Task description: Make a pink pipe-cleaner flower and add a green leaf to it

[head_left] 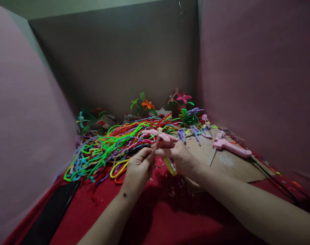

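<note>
A pink pipe-cleaner flower with a pale yellow centre stands upright between my two hands. My left hand pinches its stem from below. The fingers of my right hand close on the same stem just under the petals. Beneath the right palm shows a yellow looped piece; whether that hand also grips it, I cannot tell. Behind my hands spreads a big tangled heap of coloured pipe cleaners, green, red, orange and purple among them.
A pink glue gun with a black cord lies on a brown cardboard sheet at right. Purple pipe-cleaner petals rest nearby. Finished flowers, one orange, stand at the back. A black flat object lies front left. Pink panels flank the red cloth.
</note>
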The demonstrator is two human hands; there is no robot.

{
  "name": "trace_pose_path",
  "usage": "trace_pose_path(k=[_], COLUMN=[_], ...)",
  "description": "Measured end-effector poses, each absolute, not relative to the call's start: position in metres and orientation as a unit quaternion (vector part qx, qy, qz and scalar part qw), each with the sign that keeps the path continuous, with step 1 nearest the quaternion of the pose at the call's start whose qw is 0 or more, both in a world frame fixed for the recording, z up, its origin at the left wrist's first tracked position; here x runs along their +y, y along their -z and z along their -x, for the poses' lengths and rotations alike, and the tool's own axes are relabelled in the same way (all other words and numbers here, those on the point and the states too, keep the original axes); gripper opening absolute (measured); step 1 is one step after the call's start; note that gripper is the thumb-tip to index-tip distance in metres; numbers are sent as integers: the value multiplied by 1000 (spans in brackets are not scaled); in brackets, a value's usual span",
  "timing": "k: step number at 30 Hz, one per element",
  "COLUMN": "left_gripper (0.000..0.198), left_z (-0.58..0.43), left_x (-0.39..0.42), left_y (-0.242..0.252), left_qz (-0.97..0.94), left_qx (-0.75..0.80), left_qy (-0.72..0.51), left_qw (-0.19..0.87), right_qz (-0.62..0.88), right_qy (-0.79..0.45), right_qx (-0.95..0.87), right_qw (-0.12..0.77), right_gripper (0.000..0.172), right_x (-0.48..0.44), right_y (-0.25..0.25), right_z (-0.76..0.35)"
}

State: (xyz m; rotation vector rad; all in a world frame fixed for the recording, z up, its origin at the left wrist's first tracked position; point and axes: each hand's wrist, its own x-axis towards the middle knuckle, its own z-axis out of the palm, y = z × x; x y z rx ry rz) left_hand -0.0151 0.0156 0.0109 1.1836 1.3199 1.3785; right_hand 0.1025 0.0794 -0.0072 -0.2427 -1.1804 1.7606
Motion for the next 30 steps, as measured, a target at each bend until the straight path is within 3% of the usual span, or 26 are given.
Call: trace_pose_path(k=[4, 7, 9, 13, 17, 21, 27, 30], left_gripper=[19, 16, 13, 10, 10, 15, 12, 13], left_z=[20, 24, 26, 27, 26, 24, 22, 22], left_x=[20, 22, 22, 22, 21, 19, 18, 17], left_y=[-10, -8, -7, -7, -8, -9, -1, 2], left_qz=[-428, -402, -396, -369, -370, -436, -588, -600], left_qx=[480, 437, 407, 355, 346, 423, 569, 575], left_qy=[-536, -524, -520, -504, -480, -473, -493, -499], left_qw=[546, 611, 639, 695, 716, 638, 295, 246], right_qz=[120, 113, 116, 90, 87, 107, 120, 121], right_qy=[-718, -731, -746, -785, -811, -811, -766, -753], right_qx=[-492, -463, -442, -424, -408, -381, -422, -439], right_qw=[477, 487, 484, 443, 409, 430, 469, 475], right_gripper=[15, 27, 32, 22, 32, 30, 34, 30], right_x=[83, 85, 87, 88, 86, 82, 79, 78], right_y=[10, 10, 9, 7, 3, 1, 3, 5], right_z=[-104, -105, -105, -106, -107, -107, -104, -102])
